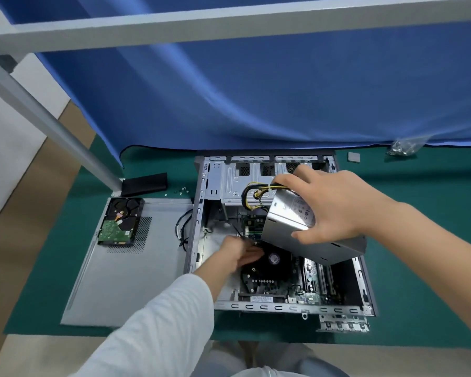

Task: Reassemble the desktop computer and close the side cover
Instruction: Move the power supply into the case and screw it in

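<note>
The right hand [335, 210] grips a boxy, brushed-metal power supply [297, 227], tilted above the open computer case [256, 306]. The left hand [238, 253] curls around thin black cabling just beside the round black CPU fan [272, 261] inside the case. Left of the case, the flat grey side cover [125, 281] lies on green matting, with a hard drive [120, 221] resting on its far corner.

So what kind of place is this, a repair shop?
Probably a workbench for repairs: an opened computer case lies on a green mat, a loose hard drive beside it, screws bagged nearby.
</note>
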`<state>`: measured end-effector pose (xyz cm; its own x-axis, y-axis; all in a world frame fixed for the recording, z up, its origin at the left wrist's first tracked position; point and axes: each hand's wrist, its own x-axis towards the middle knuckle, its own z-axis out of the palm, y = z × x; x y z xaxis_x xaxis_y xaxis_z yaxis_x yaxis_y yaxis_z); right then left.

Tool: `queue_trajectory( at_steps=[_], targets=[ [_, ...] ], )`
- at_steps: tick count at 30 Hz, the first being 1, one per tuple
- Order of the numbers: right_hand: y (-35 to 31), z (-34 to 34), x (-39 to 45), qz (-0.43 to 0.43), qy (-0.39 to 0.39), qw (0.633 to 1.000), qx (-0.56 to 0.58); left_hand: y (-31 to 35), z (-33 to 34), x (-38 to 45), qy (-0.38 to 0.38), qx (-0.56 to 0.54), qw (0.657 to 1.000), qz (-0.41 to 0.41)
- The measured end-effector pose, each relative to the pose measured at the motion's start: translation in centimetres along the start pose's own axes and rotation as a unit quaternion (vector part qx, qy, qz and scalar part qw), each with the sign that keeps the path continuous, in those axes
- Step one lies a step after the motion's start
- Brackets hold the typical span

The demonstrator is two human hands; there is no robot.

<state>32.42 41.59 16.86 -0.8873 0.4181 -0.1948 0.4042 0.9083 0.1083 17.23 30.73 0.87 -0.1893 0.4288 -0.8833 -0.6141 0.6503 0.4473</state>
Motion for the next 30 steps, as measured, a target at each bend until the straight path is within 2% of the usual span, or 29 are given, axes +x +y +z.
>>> queue_trajectory(
  at_steps=[2,5,8,12,14,18,20,22,25,27,29,30],
  targets=[
    [-0.2,-0.3,-0.2,-0.007,-0.004,1.000,-0.002,1.2,-0.4,1.1,0.030,-0.021,0.999,0.021],
    [-0.4,-0.2,-0.4,-0.008,-0.017,1.000,0.002,3.3,0.4,1.5,0.014,0.002,0.999,0.051],
    [-0.7,0.2,-0.6,-0.004,-0.024,1.000,0.006,4.6,1.8,0.9,-0.015,0.162,0.985,0.061],
    [-1.2,1.0,-1.1,0.013,-0.034,0.999,0.041,5.7,0.5,1.2,0.032,0.367,0.923,0.114],
    [-1.4,1.4,-1.2,0.028,-0.030,0.997,0.069,5.8,-0.5,1.2,0.039,0.358,0.927,0.103],
    [-1.8,2.3,-1.1,0.068,-0.005,0.990,0.124,5.4,-2.9,0.4,0.004,0.258,0.964,0.064],
    [-2.3,2.6,-0.8,0.081,0.005,0.985,0.150,5.3,-4.1,-0.3,-0.007,0.177,0.981,0.075],
    [-3.0,2.8,-0.4,0.087,0.013,0.979,0.181,5.4,-4.9,-1.5,-0.015,0.142,0.984,0.103],
    [-4.0,3.2,0.3,0.105,0.028,0.965,0.239,5.3,-6.4,-2.7,0.023,0.176,0.956,0.232],
    [-4.7,3.4,0.9,0.116,0.029,0.954,0.274,4.9,-8.0,-3.6,0.085,0.220,0.912,0.336],
    [-5.3,3.6,1.5,0.126,0.027,0.945,0.301,4.1,-9.5,-4.3,0.128,0.264,0.874,0.387],
    [-5.6,3.7,1.6,0.134,0.029,0.941,0.309,3.7,-10.0,-4.4,0.129,0.271,0.871,0.388]
  ],
)
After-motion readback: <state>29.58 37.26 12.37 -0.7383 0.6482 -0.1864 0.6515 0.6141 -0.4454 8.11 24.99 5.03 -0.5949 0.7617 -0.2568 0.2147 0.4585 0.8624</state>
